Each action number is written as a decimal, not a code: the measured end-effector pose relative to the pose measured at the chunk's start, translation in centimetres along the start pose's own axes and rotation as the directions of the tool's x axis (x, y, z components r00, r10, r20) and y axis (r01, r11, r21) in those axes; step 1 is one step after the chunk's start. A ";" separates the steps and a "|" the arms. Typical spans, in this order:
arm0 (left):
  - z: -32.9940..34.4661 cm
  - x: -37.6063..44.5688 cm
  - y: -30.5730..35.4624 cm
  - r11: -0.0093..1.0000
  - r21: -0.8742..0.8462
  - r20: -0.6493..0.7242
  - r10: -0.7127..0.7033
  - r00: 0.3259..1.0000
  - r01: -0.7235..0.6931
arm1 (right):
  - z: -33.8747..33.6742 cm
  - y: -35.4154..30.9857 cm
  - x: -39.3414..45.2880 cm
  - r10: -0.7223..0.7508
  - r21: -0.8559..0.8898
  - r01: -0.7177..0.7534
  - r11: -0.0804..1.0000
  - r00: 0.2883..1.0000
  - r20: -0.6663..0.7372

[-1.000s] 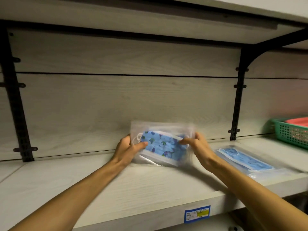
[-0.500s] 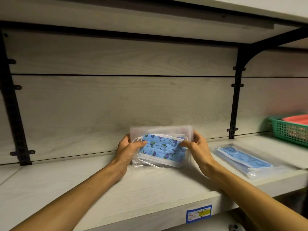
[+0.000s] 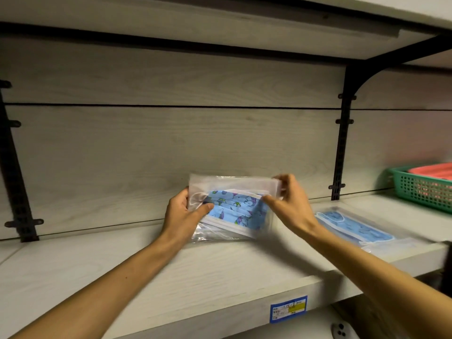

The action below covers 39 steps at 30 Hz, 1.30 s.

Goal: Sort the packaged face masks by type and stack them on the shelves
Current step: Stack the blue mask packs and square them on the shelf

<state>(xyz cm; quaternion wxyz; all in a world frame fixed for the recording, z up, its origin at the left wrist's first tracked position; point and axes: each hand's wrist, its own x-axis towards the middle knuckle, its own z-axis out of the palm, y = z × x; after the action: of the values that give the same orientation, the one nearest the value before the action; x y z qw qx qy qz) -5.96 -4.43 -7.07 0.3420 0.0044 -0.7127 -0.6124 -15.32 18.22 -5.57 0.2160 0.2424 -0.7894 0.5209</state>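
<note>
Both hands are on the pack (image 3: 234, 211) now, a clear pouch of blue cartoon-print masks, propped on edge toward the back of the shelf (image 3: 208, 272). The left hand (image 3: 182, 216) pinches its left end, thumb across the front. The right hand (image 3: 291, 206) grips the upper right corner, fingers curled over the top edge. The bottom edge looks to be touching the shelf, and the pack tilts forward toward the person.

Off to the right lies a second pack (image 3: 362, 231), flat, blue masks with a fainter print, well apart from the held one. Farther right sits a green basket (image 3: 420, 189) with something red inside.

Risks from here: the plastic is slick and floppy, so a loose pinch could let the pack slide or flop forward. Stood on edge, it will likely topple once released unless laid flat or leaned on the back panel. The second pack sits near the shelf's front edge, so a careless sweep of the right forearm could nudge it off. And the two prints are both blue and similar, so sorting by type could go wrong on a quick glance.

Writing: a blue and yellow label (image 3: 288, 309) on the shelf's front lip, its text too small to read. No brand legible on either pack.
</note>
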 end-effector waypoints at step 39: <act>10.5 -2.5 2.6 0.796 0.264 0.230 -0.601 0.766 0.545 | -8.8 2.0 -1.1 0.553 -0.231 -0.507 0.830 0.702 0.448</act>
<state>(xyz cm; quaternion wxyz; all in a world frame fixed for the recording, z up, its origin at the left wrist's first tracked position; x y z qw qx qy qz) -8.15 6.36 -6.18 0.0231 0.1601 -0.7733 -0.6130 -14.90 27.19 -4.49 -0.1431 0.1206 -0.8762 0.4442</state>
